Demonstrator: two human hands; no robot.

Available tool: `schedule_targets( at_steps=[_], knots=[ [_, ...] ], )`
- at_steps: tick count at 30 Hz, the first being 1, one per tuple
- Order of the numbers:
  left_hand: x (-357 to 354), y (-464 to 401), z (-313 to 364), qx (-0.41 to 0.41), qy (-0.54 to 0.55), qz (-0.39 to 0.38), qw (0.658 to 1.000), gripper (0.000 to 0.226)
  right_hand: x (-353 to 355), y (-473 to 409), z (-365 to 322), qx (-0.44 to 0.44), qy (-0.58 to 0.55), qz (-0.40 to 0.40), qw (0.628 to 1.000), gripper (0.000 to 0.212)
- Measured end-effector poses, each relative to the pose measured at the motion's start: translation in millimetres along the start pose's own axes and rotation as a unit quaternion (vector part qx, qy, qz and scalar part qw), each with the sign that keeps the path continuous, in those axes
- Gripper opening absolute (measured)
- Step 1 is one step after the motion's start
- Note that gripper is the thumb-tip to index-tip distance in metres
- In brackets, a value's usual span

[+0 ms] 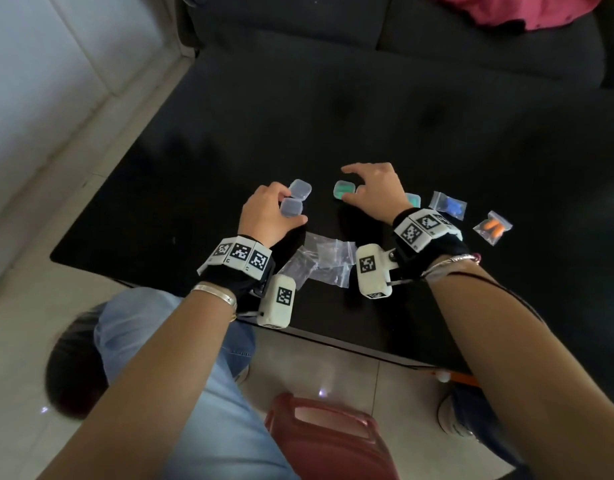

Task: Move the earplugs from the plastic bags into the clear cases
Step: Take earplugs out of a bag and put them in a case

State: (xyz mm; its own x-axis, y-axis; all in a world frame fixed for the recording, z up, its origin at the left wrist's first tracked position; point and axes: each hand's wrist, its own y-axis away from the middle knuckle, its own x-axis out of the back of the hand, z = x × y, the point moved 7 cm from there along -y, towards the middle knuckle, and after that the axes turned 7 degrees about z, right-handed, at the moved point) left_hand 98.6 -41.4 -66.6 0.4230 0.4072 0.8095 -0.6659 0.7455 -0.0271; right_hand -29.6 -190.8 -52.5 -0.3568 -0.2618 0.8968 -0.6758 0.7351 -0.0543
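Observation:
My left hand (269,211) pinches a small clear case (291,206) on the black table (402,133); a second clear case (300,188) lies just beyond it. My right hand (376,194) hovers with fingers spread over a clear case holding green earplugs (343,190), the thumb touching its near edge. Another case with green inside (413,199) peeks out right of that hand. A bag with blue earplugs (449,205) and a bag with orange earplugs (493,227) lie further right. Several empty plastic bags (328,263) sit between my wrists.
A dark sofa (472,46) with a pink cloth (527,8) stands behind the table. A red plastic stool (330,441) is below me on the tiled floor. Both wrists carry marker-covered bands and white boxes.

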Motion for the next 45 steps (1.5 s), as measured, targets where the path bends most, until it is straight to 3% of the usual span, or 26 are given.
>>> schedule_targets(
  at_steps=[5, 11, 14, 18, 22, 27, 32, 38, 42, 45],
  knots=[
    [17, 8, 10, -0.042, 0.037, 0.03, 0.998, 0.037, 24, 33, -27, 0.051, -0.095, 0.054, 0.993, 0.033],
    [26, 64, 75, -0.235, 0.144, 0.008, 0.961, 0.048, 32, 101, -40, -0.024, -0.321, 0.001, 0.947, 0.038],
    [10, 87, 92, -0.24, 0.211, 0.015, 0.948, 0.047, 41, 132, -14, -0.094, -0.399, 0.039, 0.911, 0.034],
    [-17, 112, 104, -0.208, 0.263, 0.031, 0.942, 0.04, 42, 172, 18, -0.185, -0.515, 0.043, 0.836, 0.027],
    [-45, 130, 118, -0.195, 0.29, -0.02, 0.937, 0.041, 42, 200, 43, -0.227, -0.503, 0.05, 0.833, 0.027],
    [-60, 146, 129, -0.213, 0.307, -0.089, 0.923, 0.051, 38, 220, 53, -0.247, -0.585, 0.028, 0.772, 0.024],
    [-65, 149, 125, -0.138, 0.321, -0.113, 0.93, 0.044, 41, 224, 55, -0.229, -0.544, 0.04, 0.806, 0.027],
    [-65, 149, 124, -0.196, 0.233, -0.113, 0.946, 0.045, 42, 225, 52, -0.205, -0.548, 0.002, 0.811, 0.029],
    [-68, 152, 125, -0.198, 0.24, -0.128, 0.942, 0.046, 45, 221, 54, -0.185, -0.449, 0.034, 0.873, 0.028],
    [-73, 151, 123, -0.146, 0.265, -0.153, 0.941, 0.048, 47, 217, 51, -0.153, -0.364, 0.067, 0.916, 0.024]
  ],
)
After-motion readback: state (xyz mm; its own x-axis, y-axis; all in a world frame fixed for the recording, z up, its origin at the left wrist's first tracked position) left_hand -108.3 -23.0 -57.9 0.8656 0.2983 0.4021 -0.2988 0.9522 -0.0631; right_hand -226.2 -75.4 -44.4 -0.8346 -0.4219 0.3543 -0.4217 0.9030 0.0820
